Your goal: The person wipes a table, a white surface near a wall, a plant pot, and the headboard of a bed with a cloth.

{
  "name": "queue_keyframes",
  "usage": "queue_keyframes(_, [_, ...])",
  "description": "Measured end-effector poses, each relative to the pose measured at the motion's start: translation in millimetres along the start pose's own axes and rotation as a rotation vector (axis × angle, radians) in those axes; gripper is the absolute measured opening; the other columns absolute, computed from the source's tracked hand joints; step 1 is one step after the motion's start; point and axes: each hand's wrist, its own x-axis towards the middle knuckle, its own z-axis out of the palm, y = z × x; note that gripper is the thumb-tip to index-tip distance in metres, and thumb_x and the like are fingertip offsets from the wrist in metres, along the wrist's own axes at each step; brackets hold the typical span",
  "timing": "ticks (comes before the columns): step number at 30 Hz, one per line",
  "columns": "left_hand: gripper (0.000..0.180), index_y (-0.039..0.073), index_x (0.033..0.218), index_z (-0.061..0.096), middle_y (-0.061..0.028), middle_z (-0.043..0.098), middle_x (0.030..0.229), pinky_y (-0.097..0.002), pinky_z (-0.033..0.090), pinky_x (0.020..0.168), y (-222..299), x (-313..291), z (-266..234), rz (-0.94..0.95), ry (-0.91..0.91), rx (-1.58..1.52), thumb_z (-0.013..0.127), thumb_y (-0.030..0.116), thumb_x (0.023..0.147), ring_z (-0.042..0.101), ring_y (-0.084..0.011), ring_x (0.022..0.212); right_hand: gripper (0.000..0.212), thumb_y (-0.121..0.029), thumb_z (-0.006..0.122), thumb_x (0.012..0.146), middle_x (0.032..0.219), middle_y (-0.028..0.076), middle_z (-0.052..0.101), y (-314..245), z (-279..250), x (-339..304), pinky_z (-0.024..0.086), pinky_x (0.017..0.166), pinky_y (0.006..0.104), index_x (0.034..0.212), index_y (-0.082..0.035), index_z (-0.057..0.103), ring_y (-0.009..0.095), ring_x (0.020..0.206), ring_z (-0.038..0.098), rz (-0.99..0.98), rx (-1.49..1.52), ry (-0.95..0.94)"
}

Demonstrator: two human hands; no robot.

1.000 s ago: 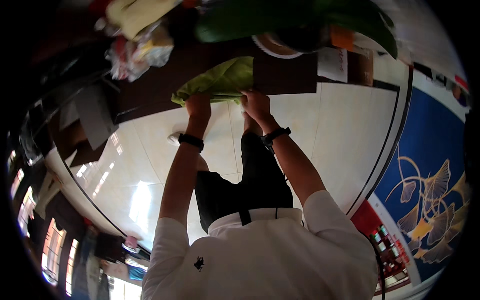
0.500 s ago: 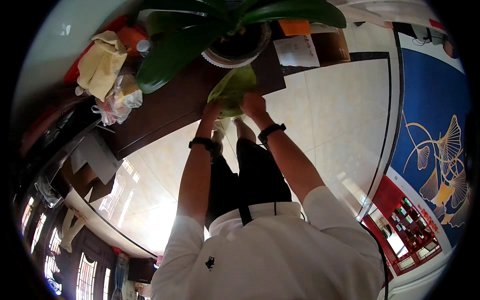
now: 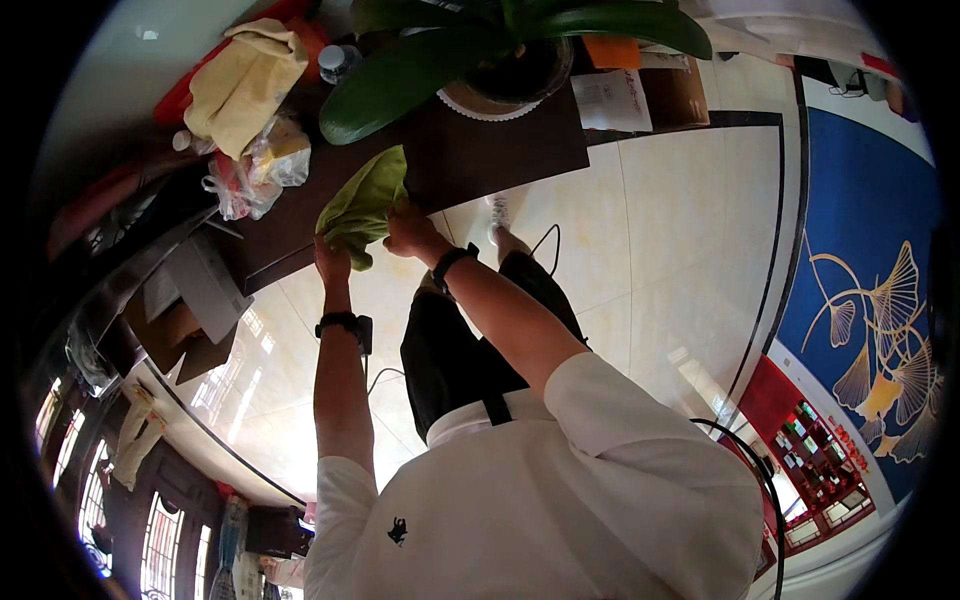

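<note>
A green cloth is stretched between my two hands at the front edge of a dark wooden tabletop. My left hand is closed on the cloth's left lower side. Its right side is gripped by my right hand. The cloth's upper corner reaches over the tabletop, and a fold hangs down between the hands. Both wrists wear black bands. Whether the cloth touches the wood I cannot tell.
A potted plant with broad leaves stands behind the cloth. To the left lie a cream towel, a plastic bag and a clear bottle. An open cardboard box sits at lower left, papers at right.
Both hands have moved left along the table edge with the green cloth. The cloth now hangs more spread out, and my legs have shifted apart.
</note>
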Motion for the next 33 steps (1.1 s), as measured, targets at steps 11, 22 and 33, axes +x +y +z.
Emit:
queue_keyframes(11, [0.075,0.019,0.15,0.031,-0.0375,0.017,0.149,-0.0607,0.021,0.111,151,-38,129,0.336,-0.411,0.574,0.063,0.031,0.083,0.013,-0.0529,0.14,0.026,-0.018,0.057,0.081,0.092,0.025,0.065,158,-58,-72,0.052,0.078,0.0504,0.097,0.001,0.063,0.042,0.089,0.064,0.138,0.317,0.261])
queue_keyframes(22, [0.083,-0.005,0.143,0.026,-0.044,0.007,0.146,-0.0699,0.003,0.11,335,-90,306,0.065,-0.589,0.576,0.065,0.033,0.08,-0.008,-0.0633,0.135,0.036,-0.023,0.065,0.079,0.099,0.024,0.064,348,-167,-144,0.049,0.088,0.0467,0.108,-0.001,0.066,0.04,0.098,0.061,0.245,0.187,0.167])
queue_keyframes(33, [0.057,0.001,0.123,0.048,-0.0248,0.051,0.124,-0.0531,0.029,0.108,303,-95,297,0.015,-0.62,-0.075,0.074,0.023,0.076,0.044,-0.0419,0.122,0.038,-0.006,0.057,0.079,0.118,0.021,0.058,322,-136,-108,0.049,0.092,0.0445,0.116,-0.003,0.06,0.039,0.108,0.057,0.014,0.189,0.335])
